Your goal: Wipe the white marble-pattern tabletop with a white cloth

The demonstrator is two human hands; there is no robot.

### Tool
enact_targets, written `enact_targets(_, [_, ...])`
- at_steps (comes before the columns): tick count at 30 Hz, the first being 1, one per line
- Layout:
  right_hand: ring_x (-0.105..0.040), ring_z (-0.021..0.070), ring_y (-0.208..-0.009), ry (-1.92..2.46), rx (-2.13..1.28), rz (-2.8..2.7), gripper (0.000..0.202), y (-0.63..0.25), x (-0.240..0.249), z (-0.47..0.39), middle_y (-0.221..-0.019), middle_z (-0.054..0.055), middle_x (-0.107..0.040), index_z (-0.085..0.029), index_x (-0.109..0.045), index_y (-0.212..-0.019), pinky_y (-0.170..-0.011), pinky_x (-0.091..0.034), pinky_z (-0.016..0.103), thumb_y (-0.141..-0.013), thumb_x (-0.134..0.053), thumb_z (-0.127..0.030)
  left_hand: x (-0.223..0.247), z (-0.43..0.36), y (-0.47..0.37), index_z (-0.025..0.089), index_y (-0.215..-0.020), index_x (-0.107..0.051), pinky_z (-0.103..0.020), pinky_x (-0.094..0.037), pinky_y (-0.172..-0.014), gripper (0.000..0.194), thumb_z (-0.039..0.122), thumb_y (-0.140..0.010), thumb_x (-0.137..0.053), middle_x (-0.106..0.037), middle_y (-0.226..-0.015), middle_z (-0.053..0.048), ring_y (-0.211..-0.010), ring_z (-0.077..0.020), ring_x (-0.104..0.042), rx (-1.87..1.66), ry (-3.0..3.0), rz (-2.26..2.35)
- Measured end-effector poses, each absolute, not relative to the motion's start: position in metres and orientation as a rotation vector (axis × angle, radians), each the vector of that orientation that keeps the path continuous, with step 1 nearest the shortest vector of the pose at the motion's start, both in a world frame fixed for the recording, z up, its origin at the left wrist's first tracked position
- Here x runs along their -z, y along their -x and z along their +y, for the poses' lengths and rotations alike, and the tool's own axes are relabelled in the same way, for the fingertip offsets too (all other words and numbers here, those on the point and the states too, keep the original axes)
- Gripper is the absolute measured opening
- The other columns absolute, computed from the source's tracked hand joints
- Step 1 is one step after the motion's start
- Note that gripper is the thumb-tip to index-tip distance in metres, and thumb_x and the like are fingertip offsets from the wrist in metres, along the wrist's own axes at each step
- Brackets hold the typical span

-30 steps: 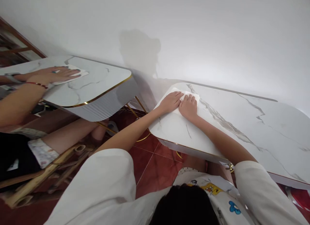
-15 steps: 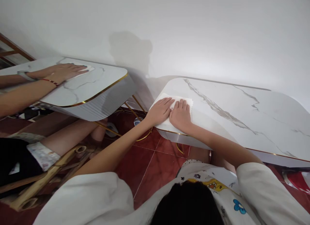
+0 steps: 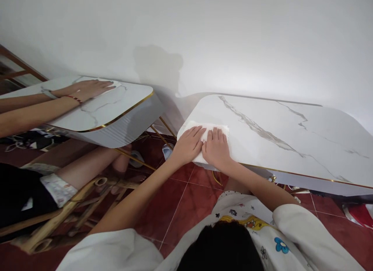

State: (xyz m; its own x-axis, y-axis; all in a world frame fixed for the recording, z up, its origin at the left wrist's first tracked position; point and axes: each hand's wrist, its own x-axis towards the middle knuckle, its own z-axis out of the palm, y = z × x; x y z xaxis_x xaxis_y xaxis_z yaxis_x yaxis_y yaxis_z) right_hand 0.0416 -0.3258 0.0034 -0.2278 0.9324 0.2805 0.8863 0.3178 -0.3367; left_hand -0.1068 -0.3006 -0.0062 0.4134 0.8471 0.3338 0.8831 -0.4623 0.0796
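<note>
My left hand (image 3: pixel 188 144) lies flat with fingers stretched out on a white cloth (image 3: pixel 215 130), at the left end of a white marble-patterned table (image 3: pixel 279 138). Beside it, my right hand (image 3: pixel 216 147) presses down on the same cloth with its fingers extended. The thumbs of both hands nearly meet. Part of the cloth is hidden under my palms, and it reaches the table's front edge, which has a gold trim.
At the left, another person's hands (image 3: pixel 96 88) rest on a white cloth on a second marble-patterned table (image 3: pixel 128 102). That person sits on a bamboo chair (image 3: pixel 62 214). A white wall (image 3: pixel 247 41) stands behind both tables; red floor tiles (image 3: pixel 175 205) lie below.
My hands and the cloth have moved slightly toward me, to the table's front edge. The other person's hands have slid to the right along their table.
</note>
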Motion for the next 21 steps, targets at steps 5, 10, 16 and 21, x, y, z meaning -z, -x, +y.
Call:
enact_targets(5, [-0.035, 0.0335, -0.144, 1.611, -0.161, -2.168, 0.053, -0.069, -0.003, -0.335, -0.154, 0.022, -0.040, -0.003, -0.048, -0.141, -0.117, -0.028, 0.049, -0.095, -0.037, -0.027, 0.007, -0.314, 0.077, 0.020, -0.143, -0.048, -0.047, -0.035, -0.117, 0.054, 0.032, -0.095, -0.027, -0.050, -0.149, -0.009, -0.139, -0.0265, -0.044, 0.481, 2.507, -1.606])
enact_targets(10, [-0.036, 0.0313, -0.143, 1.622, -0.153, -2.167, 0.051, -0.081, -0.001, -0.332, -0.154, 0.019, -0.041, -0.007, -0.049, -0.141, -0.116, -0.028, 0.048, -0.095, -0.037, -0.025, 0.006, -0.311, 0.061, 0.015, -0.137, -0.052, -0.045, -0.036, -0.116, 0.051, 0.027, -0.092, -0.030, -0.053, -0.144, -0.014, -0.135, -0.0274, -0.046, 0.487, 2.506, -1.616])
enact_targets(16, [-0.037, 0.0320, -0.142, 1.653, -0.145, -2.174, 0.049, -0.089, -0.003, -0.301, -0.153, 0.021, -0.042, -0.005, -0.049, -0.138, -0.115, -0.029, 0.047, -0.094, -0.038, -0.022, 0.004, -0.274, 0.054, 0.017, -0.135, -0.051, -0.045, -0.037, -0.115, 0.048, 0.025, -0.091, -0.033, -0.055, -0.140, -0.013, -0.133, -0.0267, -0.048, 0.490, 2.556, -1.561])
enact_targets(21, [-0.039, 0.0318, -0.140, 1.669, -0.040, -2.125, 0.044, -0.101, -0.001, -0.251, -0.150, 0.021, -0.046, -0.005, -0.052, -0.133, -0.113, -0.031, 0.046, -0.095, -0.038, -0.020, 0.003, -0.218, 0.040, 0.017, -0.133, -0.052, -0.044, -0.037, -0.114, 0.046, 0.023, -0.091, -0.033, -0.057, -0.137, -0.012, -0.131, -0.0257, -0.048, 0.522, 2.606, -1.479])
